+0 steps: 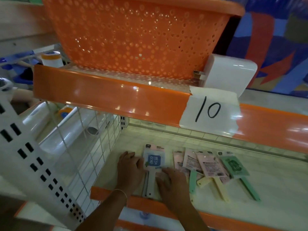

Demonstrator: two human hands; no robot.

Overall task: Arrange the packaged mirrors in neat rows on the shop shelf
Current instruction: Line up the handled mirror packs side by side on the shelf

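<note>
Fingers (pixel 140 161) of left hand (pixel 129 169) lie fairly straight against the left edge of a packaged hand mirror (pixel 154 161); right hand (pixel 173 182) rests flat, fingers extended, over its lower right corner beside the white handle. Mirror lies flat near the front of the shop shelf (pixel 275 189), blue-printed card up. Just right: loose, overlapping pile of packaged mirrors (pixel 211 167), pink and green cards. Above: orange perforated basket (pixel 136 35), paper label "10" (pixel 210 110).

One packaged mirror (pixel 154 161) lies left of the overlapping mirrors (pixel 210 165); basket (pixel 133 34) above.
</note>
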